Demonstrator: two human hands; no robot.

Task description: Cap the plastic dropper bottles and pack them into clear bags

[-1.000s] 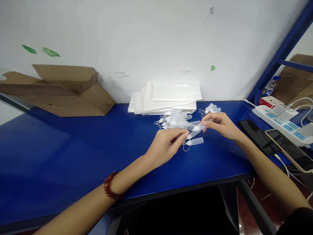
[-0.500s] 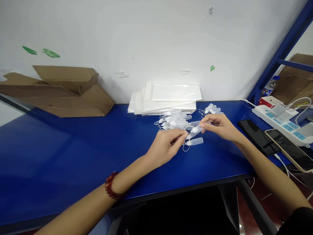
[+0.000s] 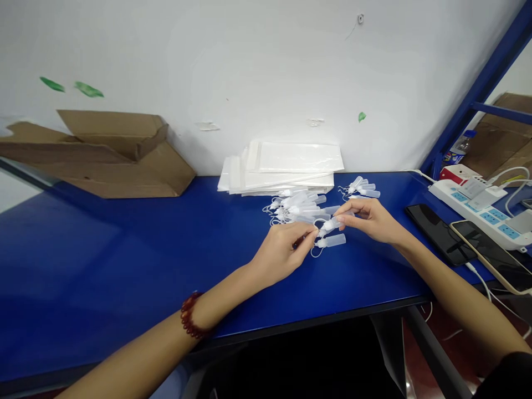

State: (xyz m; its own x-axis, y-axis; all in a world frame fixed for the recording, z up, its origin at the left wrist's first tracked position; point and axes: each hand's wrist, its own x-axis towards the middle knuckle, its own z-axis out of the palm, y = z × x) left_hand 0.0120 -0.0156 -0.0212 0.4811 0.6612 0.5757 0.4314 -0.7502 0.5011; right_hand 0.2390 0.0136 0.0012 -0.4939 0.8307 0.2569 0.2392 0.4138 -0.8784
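My right hand [image 3: 368,220] pinches a small translucent plastic bottle with a white tip [image 3: 331,224] just above the blue table [image 3: 124,255]. My left hand [image 3: 285,252] is closed in a pinch right at that bottle's tip, fingers holding a thin loop or cap I cannot make out clearly. Another such bottle [image 3: 332,241] lies on the table just below the two hands. A heap of the same small bottles [image 3: 301,205] lies behind them, and a few more bottles [image 3: 361,187] lie to the right of the heap.
A stack of clear plastic bags [image 3: 286,166] lies against the white wall. An open cardboard box [image 3: 108,152] sits at the back left. Two phones [image 3: 465,235] and a white power strip [image 3: 477,208] lie at the right. The table's front edge runs below my wrists.
My right hand has drawn the bottle a little left and down toward my left hand, so the two hands now meet at its tip. The left hand has hardly moved.
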